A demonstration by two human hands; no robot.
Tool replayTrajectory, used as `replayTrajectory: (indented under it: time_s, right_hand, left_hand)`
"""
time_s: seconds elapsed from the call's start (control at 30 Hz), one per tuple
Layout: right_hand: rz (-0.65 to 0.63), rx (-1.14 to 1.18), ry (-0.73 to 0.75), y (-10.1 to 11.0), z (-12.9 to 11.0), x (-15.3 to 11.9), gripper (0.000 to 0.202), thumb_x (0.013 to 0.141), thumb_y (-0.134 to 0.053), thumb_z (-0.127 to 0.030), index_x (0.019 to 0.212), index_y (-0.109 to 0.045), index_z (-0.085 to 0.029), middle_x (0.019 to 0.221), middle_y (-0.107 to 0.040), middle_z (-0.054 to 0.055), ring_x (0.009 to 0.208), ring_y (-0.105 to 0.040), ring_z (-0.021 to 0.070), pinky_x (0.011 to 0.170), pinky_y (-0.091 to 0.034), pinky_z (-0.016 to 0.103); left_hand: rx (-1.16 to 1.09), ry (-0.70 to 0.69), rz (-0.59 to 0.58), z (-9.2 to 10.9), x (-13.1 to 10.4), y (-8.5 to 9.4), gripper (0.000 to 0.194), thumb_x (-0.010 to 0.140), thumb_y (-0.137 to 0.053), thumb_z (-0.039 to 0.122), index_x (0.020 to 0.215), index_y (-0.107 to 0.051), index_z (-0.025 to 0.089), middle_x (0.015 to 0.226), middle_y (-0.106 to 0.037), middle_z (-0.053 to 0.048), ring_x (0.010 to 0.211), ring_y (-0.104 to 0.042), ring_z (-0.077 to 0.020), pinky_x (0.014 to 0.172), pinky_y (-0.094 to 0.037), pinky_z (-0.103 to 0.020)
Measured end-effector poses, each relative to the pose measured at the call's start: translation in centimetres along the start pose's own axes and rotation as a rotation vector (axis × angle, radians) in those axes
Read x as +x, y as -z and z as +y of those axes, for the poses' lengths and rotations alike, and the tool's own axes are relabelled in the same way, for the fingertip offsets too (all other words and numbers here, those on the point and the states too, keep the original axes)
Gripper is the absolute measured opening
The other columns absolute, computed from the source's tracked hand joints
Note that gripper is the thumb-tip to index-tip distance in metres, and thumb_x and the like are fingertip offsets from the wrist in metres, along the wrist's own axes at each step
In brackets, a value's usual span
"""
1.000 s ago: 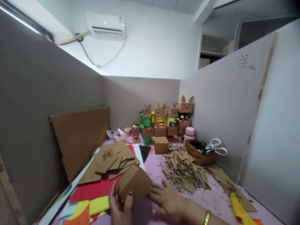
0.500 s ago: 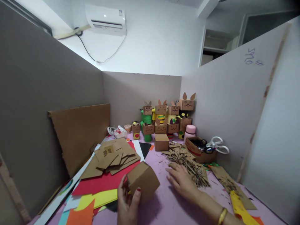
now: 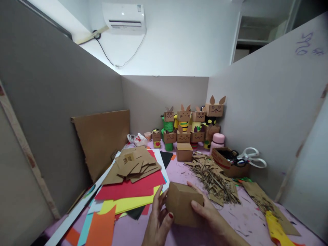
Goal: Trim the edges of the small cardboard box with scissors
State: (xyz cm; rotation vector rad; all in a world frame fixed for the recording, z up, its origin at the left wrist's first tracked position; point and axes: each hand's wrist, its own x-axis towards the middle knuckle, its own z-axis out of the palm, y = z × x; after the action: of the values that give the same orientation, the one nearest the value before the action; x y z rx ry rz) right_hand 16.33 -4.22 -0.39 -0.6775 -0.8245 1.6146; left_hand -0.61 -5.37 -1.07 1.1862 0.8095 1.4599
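Note:
A small brown cardboard box (image 3: 183, 205) is held low over the table's front, slightly tilted. Around its left side curls my left hand (image 3: 157, 220), with the thumb at the lower corner. My right hand (image 3: 211, 213) grips the opposite side, thumb pressed on the near face and fingers behind it. Just beyond the right hand spreads a heap of thin cardboard scraps (image 3: 215, 177). To the left of my hands are cardboard pieces (image 3: 135, 164) piled on coloured paper sheets (image 3: 130, 189). Another plain cardboard box (image 3: 184, 152) stands farther back.
Several cardboard animal figures (image 3: 183, 118) stand stacked at the back. A pink bottle (image 3: 217, 141) and a cardboard tray (image 3: 222, 159) with scissors (image 3: 252, 157) are at right. A large cardboard sheet (image 3: 105, 147) leans on the left partition. Grey partitions enclose the table (image 3: 179, 172).
My right hand has come from the scrap heap onto the box, so both hands now hold it. The box has moved right and turned. The camera view has shifted left.

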Motion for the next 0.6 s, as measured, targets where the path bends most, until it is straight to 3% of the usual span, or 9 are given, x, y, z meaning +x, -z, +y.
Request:
replayTrajectory:
  time_s: [0.17,0.43,0.6]
  right_hand:
    - [0.010,-0.023,0.044,0.1,0.2,-0.2,0.108,0.054,-0.086,-0.045,0.143,-0.028,-0.022,0.109,-0.069,0.010,0.098,-0.066,0.0309,0.087,-0.049,0.043]
    - [0.014,-0.057,0.141,-0.5,0.0,-0.5,0.112,0.052,-0.089,-0.044,0.143,-0.028,-0.021,0.108,-0.069,0.012,0.100,-0.065,0.0327,0.084,-0.050,0.043]
    - [-0.052,-0.187,0.262,-1.0,0.7,-0.7,0.110,0.047,-0.089,-0.049,0.141,-0.036,-0.025,0.126,-0.060,0.015,0.111,-0.059,0.0364,0.090,-0.048,0.044]
  left_hand:
    - [0.007,-0.015,-0.057,-0.8,-0.1,-0.2,0.092,0.064,-0.070,0.061,0.139,-0.034,0.022,0.140,-0.046,-0.019,0.126,-0.048,-0.0361,0.102,-0.041,-0.044]
    - [0.001,0.030,-0.092,-0.9,0.1,0.1,0.098,0.062,-0.072,0.062,0.139,-0.026,0.022,0.142,-0.040,-0.022,0.121,-0.052,-0.0362,0.098,-0.044,-0.044]
    - [-0.014,0.031,-0.081,-0.7,0.2,0.1,0.095,0.060,-0.077,0.055,0.138,-0.032,0.023,0.143,-0.042,-0.020,0.120,-0.053,-0.0369,0.093,-0.048,-0.041]
